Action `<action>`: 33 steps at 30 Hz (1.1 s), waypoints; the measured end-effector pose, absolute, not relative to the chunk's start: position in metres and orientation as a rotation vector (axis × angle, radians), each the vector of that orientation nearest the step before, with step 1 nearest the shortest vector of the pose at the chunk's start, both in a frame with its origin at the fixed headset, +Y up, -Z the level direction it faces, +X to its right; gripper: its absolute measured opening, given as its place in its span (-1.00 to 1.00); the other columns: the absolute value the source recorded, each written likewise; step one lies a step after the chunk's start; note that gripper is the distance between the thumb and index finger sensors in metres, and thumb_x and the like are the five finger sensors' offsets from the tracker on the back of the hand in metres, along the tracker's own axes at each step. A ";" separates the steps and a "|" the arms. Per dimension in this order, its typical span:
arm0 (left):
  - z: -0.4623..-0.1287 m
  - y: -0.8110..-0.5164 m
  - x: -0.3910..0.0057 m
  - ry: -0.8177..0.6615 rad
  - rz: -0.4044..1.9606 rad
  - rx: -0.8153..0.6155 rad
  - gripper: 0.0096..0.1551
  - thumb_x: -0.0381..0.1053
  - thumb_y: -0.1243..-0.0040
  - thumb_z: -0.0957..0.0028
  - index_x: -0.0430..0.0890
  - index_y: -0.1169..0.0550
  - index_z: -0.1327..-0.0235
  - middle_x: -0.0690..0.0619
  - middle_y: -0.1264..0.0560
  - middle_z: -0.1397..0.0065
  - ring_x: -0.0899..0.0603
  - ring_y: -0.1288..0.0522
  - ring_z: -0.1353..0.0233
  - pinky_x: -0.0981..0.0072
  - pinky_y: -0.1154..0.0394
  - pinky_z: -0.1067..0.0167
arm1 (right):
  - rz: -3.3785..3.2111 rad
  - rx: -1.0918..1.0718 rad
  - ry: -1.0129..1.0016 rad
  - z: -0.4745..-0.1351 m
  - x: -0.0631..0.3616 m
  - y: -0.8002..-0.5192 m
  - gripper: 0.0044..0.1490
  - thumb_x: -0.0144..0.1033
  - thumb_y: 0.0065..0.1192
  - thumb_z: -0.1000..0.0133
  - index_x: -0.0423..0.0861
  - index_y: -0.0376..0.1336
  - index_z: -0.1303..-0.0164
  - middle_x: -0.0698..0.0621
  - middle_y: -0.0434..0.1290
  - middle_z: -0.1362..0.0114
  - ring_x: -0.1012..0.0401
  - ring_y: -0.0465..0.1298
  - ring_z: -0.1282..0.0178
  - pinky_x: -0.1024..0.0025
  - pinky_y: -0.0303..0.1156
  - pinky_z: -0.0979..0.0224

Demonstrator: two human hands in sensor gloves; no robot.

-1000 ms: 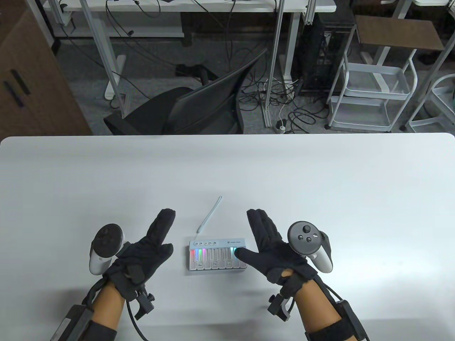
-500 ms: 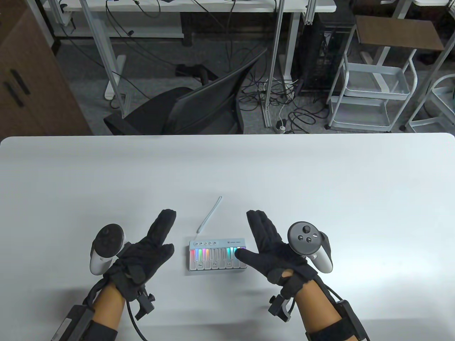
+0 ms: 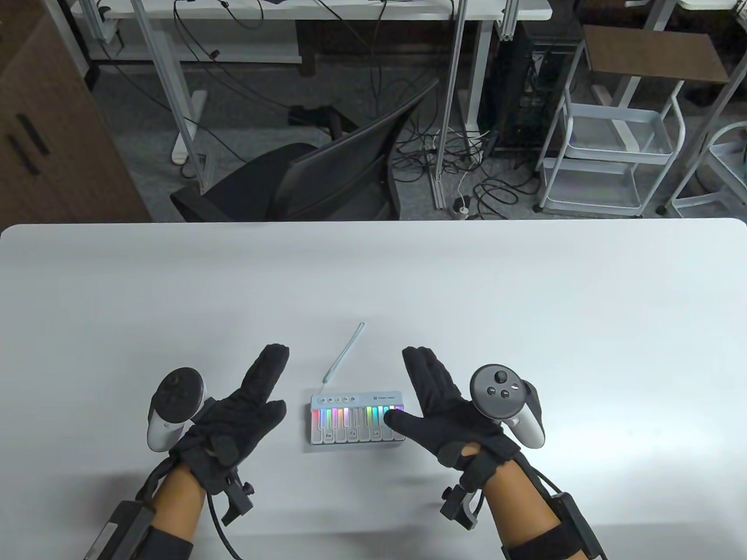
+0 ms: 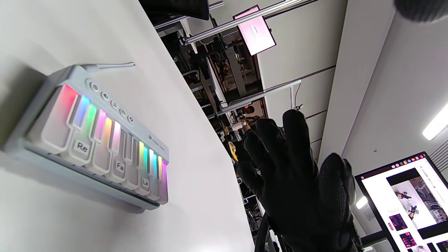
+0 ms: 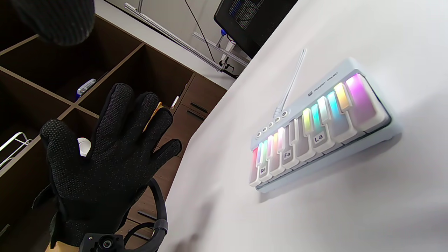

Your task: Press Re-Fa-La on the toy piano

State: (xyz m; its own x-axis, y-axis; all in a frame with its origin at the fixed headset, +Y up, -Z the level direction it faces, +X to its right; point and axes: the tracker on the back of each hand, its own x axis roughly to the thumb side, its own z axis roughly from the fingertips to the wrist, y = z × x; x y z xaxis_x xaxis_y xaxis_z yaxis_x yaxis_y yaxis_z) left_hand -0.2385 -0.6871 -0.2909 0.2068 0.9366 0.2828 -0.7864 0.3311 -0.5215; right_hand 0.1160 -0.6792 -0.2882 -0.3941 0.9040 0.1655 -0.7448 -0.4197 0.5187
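The small pale-blue toy piano (image 3: 357, 419) lies on the white table (image 3: 525, 303) between my hands, several keys lit in rainbow colours. Its keys marked Re (image 3: 328, 435), Fa (image 3: 352, 434) and La (image 3: 376, 434) are uncovered. My left hand (image 3: 262, 385) is open and flat to the left of it, touching nothing. My right hand (image 3: 423, 391) is open, its thumb (image 3: 400, 420) over the piano's right end. The right wrist view shows the piano (image 5: 315, 129) with no finger on its keys. It also shows in the left wrist view (image 4: 94, 140).
The piano's thin white cable (image 3: 345, 353) runs away from it toward the table's middle. A black office chair (image 3: 327, 175) stands beyond the far edge. A white cart (image 3: 613, 157) stands on the floor at the back right.
More of the piano's keys have lit up in colours. My right hand has crept slightly left. My left hand has not moved.
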 end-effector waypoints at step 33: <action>-0.293 -0.689 -0.237 -0.609 1.220 -0.308 0.13 0.65 0.00 -0.03 0.19 0.15 -0.65 0.01 0.37 -0.69 -0.33 0.45 -0.68 -0.47 0.38 -0.30 | 1.955 0.507 0.464 -0.289 0.117 -0.681 0.25 0.48 0.26 -0.05 0.27 -0.43 -0.56 -0.01 -0.49 -0.67 -0.18 -0.43 -0.72 -0.36 -0.43 -0.48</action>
